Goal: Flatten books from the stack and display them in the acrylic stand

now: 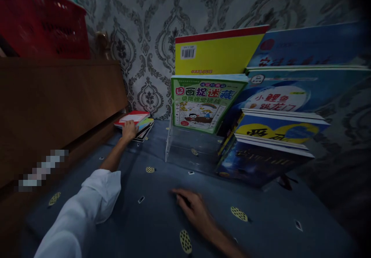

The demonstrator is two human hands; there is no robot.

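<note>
Reaching far forward, my left hand [129, 131] has its fingers bent over the front edge of a red book [135, 116] with a pale patch on its cover. That book tops a small pile, and another book [146, 123] with a yellow-green cover shows under it. My right hand [195, 209] hovers low over or rests on the dark blue cloth [156, 215], thumb and forefinger apart, holding nothing. Ahead of it is a clear stepped book stand [185, 146]. A green picture book [203, 105] stands on it in front of a yellow book [220, 53].
More books fill the stand's right side: a light blue one [319, 89], a yellow-and-blue one [301, 130] and a dark blue one [257, 163]. A wooden cabinet [58, 107] bounds the left, topped by a red basket [46, 22]. Patterned wallpaper [145, 37] closes the back.
</note>
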